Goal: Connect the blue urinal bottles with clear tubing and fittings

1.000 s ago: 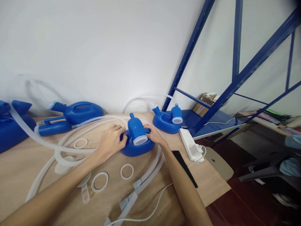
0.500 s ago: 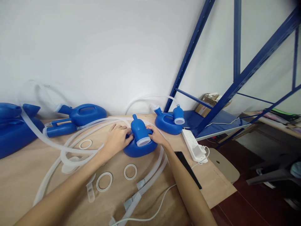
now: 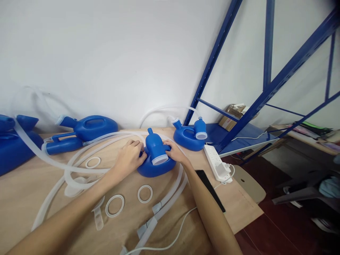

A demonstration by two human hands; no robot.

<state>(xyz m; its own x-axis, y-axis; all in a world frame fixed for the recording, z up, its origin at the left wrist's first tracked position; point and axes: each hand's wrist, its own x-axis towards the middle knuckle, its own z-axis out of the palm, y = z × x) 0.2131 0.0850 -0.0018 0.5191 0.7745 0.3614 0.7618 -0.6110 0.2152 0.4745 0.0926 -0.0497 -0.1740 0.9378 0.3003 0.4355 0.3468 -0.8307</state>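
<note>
Blue jug (image 3: 151, 171) is on the table (image 3: 127, 232), right btwn the 2 hands. L hand (image 3: 130, 156) is narrow, thumb & fingers bent in on the jug's L end. R hand (image 3: 176, 151) is narrow too, holding the jug's R end up high; can't see just what its fingertips pinch. Blue cup (image 3: 154, 142) is btwn the hands, on or just over the jug's top, can't tell which. It tips a bit, w/ its thin end up & its wide white rim (image 3: 160, 159) facing down to the person.

Below the hands: small ring (image 3: 138, 194) near the jug, big ring (image 3: 107, 205) by the L arm. 3rd ring (image 3: 86, 163) is L of L hand. Soft tube (image 3: 90, 170) loops L of L hand & goes behind the L arm. More tube (image 3: 174, 199) runs down btwn the arms, w/ white cord (image 3: 177, 238) close by. Phone (image 3: 211, 191) is R of the R arm, plug strip (image 3: 214, 159) past it. 2nd jug (image 3: 186, 140) is just past R hand, 3rd jug (image 3: 99, 131) is up L of L hand.
</note>
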